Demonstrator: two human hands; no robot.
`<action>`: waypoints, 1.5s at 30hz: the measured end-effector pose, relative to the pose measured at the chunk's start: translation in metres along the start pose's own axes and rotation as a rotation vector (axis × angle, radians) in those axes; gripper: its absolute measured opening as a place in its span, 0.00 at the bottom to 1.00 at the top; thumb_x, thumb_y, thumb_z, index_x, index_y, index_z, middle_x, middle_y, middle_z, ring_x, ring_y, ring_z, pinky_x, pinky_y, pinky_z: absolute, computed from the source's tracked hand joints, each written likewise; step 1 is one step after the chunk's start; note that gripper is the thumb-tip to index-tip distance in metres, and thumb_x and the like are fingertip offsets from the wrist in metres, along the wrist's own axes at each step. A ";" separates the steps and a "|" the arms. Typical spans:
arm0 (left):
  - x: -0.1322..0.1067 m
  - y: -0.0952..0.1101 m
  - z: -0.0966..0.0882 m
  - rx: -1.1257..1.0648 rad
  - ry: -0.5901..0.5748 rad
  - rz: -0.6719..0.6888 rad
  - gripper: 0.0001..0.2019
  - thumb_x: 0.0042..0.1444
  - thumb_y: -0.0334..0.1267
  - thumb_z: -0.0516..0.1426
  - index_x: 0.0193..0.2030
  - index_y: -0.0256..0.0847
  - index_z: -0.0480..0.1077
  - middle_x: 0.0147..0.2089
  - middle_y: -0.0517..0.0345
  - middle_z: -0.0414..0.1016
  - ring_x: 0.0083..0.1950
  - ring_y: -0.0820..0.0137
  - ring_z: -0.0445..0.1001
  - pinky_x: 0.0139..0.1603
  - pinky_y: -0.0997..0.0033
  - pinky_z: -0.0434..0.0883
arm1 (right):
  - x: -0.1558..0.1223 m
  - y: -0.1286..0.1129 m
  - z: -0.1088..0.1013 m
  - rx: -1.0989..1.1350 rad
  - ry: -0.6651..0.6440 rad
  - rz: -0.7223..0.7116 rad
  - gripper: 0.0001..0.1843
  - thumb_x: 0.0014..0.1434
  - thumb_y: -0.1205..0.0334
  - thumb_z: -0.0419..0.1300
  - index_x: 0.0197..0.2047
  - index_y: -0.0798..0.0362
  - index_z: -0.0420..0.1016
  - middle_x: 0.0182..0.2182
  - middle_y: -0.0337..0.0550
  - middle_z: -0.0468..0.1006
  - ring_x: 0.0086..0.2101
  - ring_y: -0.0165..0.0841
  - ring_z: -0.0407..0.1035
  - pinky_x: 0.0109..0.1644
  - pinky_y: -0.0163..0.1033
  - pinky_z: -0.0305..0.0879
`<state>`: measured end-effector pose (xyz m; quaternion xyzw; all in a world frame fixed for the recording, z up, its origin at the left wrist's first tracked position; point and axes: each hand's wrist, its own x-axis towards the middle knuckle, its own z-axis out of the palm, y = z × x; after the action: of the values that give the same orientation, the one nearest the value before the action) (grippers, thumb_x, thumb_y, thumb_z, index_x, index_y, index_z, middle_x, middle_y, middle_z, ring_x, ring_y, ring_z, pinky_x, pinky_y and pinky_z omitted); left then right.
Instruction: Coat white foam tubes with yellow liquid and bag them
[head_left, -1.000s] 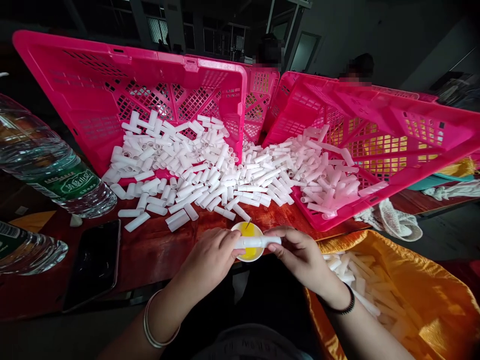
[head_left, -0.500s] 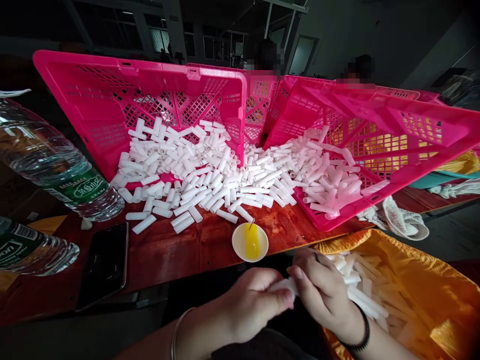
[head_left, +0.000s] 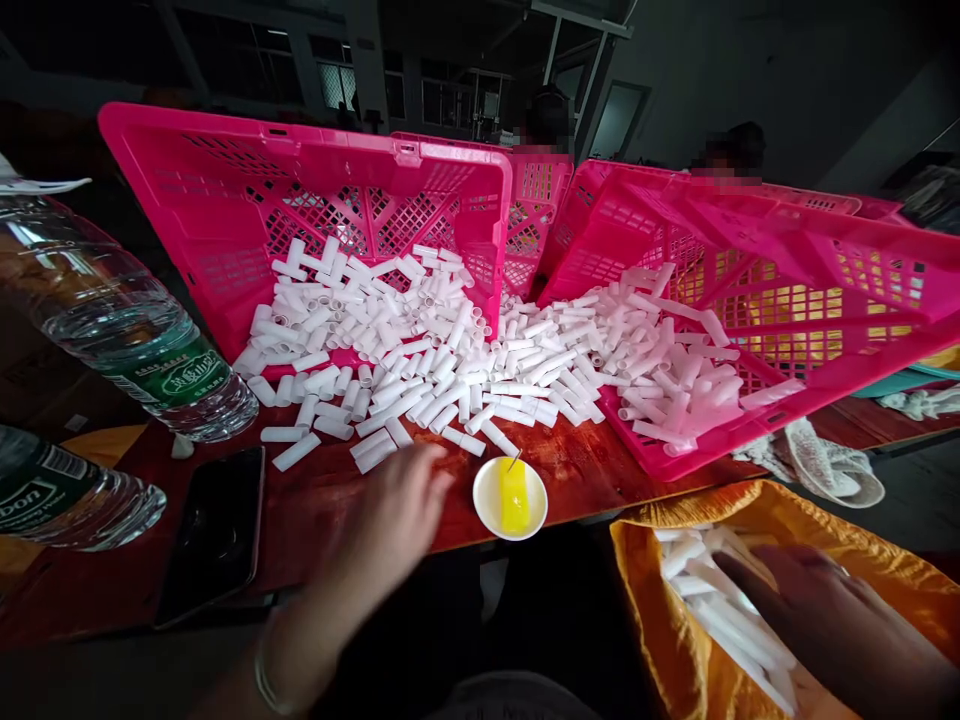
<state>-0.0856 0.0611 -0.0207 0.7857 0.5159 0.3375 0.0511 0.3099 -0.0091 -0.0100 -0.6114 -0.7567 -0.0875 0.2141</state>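
Tabletop (head_left: 311,500) red-brown under white tubes (head_left: 442,375), room (head_left: 825,90) dim; left hand (head_left: 397,515), right hand (head_left: 821,605): blurred, grips unclear

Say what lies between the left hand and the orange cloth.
The head view shows a white bowl holding a yellow piece, right of the left hand.

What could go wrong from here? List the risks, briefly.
The left hand is close to the small dish, which sits near the front edge of the table; a bump might tip it off.
The loose white tubes near that hand could roll if brushed.
The two bottles beside the phone might topple onto it if knocked.
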 end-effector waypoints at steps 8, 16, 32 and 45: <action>0.028 -0.085 -0.005 0.267 -0.268 -0.267 0.02 0.51 0.33 0.56 0.33 0.41 0.70 0.37 0.51 0.78 0.41 0.57 0.76 0.44 0.60 0.71 | 0.184 -0.131 0.115 0.372 -0.434 -0.019 0.11 0.57 0.61 0.62 0.25 0.53 0.75 0.23 0.42 0.76 0.25 0.33 0.69 0.31 0.36 0.61; -0.013 -0.072 -0.022 0.261 -0.327 -0.353 0.14 0.55 0.38 0.54 0.45 0.38 0.74 0.44 0.45 0.77 0.47 0.54 0.75 0.49 0.56 0.71 | 0.136 -0.084 0.093 0.439 -0.243 0.143 0.09 0.60 0.57 0.55 0.35 0.55 0.70 0.25 0.42 0.73 0.26 0.32 0.67 0.29 0.35 0.61; 0.002 -0.005 0.057 -0.334 -0.274 0.039 0.43 0.29 0.56 0.72 0.51 0.40 0.61 0.64 0.34 0.62 0.62 0.45 0.65 0.59 0.45 0.68 | 0.074 -0.090 0.110 0.881 -0.166 -0.172 0.17 0.65 0.61 0.56 0.57 0.49 0.71 0.47 0.51 0.78 0.47 0.39 0.73 0.49 0.46 0.73; 0.004 0.004 0.054 -0.309 -0.320 -0.066 0.40 0.31 0.41 0.74 0.51 0.45 0.60 0.60 0.46 0.69 0.60 0.50 0.69 0.58 0.47 0.69 | 0.072 -0.094 0.108 0.915 -0.228 -0.069 0.12 0.65 0.60 0.56 0.51 0.50 0.71 0.42 0.49 0.78 0.41 0.37 0.75 0.43 0.43 0.75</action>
<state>-0.0496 0.0771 -0.0586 0.7949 0.4686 0.2817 0.2631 0.1843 0.0749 -0.0638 -0.4347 -0.7561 0.3154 0.3740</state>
